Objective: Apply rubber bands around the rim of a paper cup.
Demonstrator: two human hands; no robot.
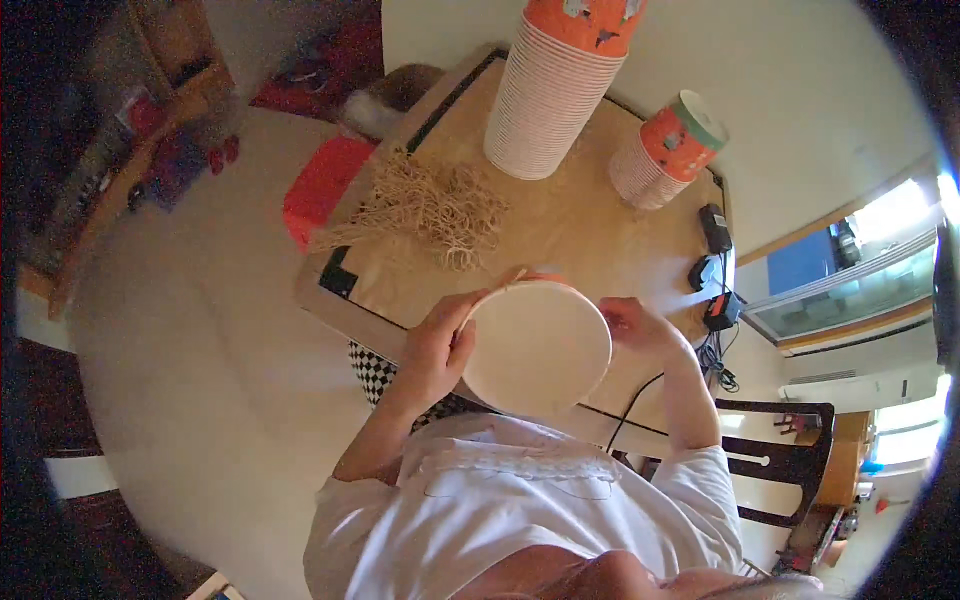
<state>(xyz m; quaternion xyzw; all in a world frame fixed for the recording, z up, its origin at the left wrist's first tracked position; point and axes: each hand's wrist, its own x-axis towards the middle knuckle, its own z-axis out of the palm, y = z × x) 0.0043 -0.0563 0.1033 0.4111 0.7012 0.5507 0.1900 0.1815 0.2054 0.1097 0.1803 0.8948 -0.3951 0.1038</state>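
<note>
A round paper bucket point(538, 350) with a pale inside is tilted with its mouth toward me, at the table's near edge. A strip of its orange outside shows along the far rim. My left hand point(440, 345) is closed on its left side, thumb over the rim. My right hand point(640, 328) is at the bucket's right rim, its fingers curled together; what they pinch, if anything, is hidden. A short piece of tan cord point(515, 278) shows at the far rim. Farther left on the table lies a loose heap of tan cords point(430, 210).
A tall stack of nested paper buckets point(555, 100) stands at the table's far side, a shorter stack point(665, 155) to its right. Black adapters point(715, 230) and cables lie along the right edge. A red stool point(325, 190) is left of the table, a dark chair point(780, 460) at right.
</note>
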